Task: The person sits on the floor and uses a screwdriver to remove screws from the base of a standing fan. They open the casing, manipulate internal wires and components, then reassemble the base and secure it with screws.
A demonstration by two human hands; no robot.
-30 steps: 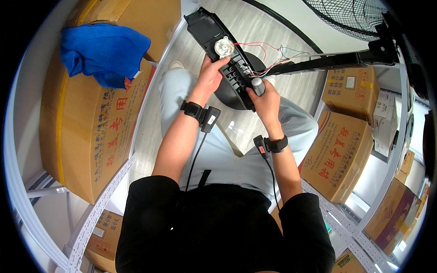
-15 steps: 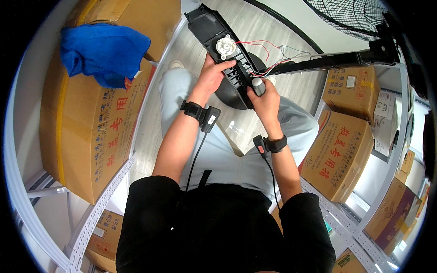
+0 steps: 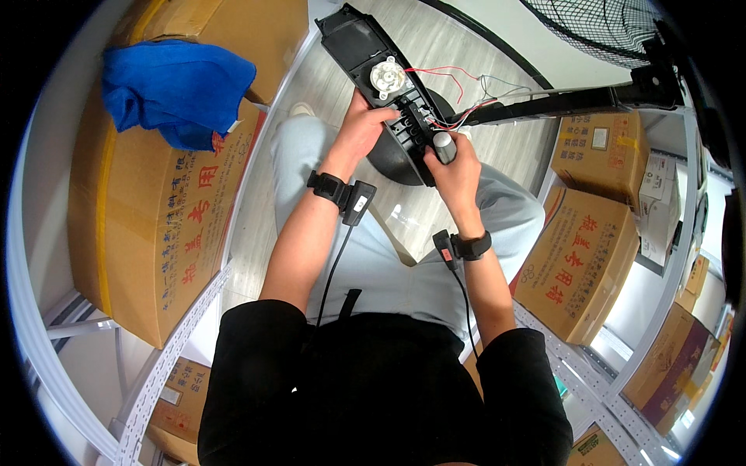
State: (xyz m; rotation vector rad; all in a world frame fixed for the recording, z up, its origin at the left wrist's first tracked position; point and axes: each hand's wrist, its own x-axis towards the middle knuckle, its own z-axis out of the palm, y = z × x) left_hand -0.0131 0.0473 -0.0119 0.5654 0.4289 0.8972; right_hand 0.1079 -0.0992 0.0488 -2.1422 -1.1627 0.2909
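Observation:
A long black plastic fan control housing (image 3: 362, 56) lies tilted in front of me, its hollow inner side up. Mounted in it are a round white part (image 3: 387, 77) and a row of black button posts; red and pale wires (image 3: 458, 118) run from it toward a black pole. My left hand (image 3: 364, 130) grips the housing's left edge, thumb resting on the inside near the posts. A grey cylinder (image 3: 445, 147), resembling a tool handle, is in my right hand (image 3: 457, 172), fingers closed round it, against the housing's lower right. The cylinder's lower end is hidden.
Behind the housing stands a round black base (image 3: 396, 165) on the floor. The black pole (image 3: 567, 106) leads right to a wire fan guard (image 3: 598, 27). Cardboard boxes (image 3: 579, 264) sit on metal shelving at both sides; a blue cloth (image 3: 179, 89) drapes over the left ones.
The housing has shifted very slightly. My left thumb has slid a little down and left, and my right hand with the grey cylinder has moved slightly right.

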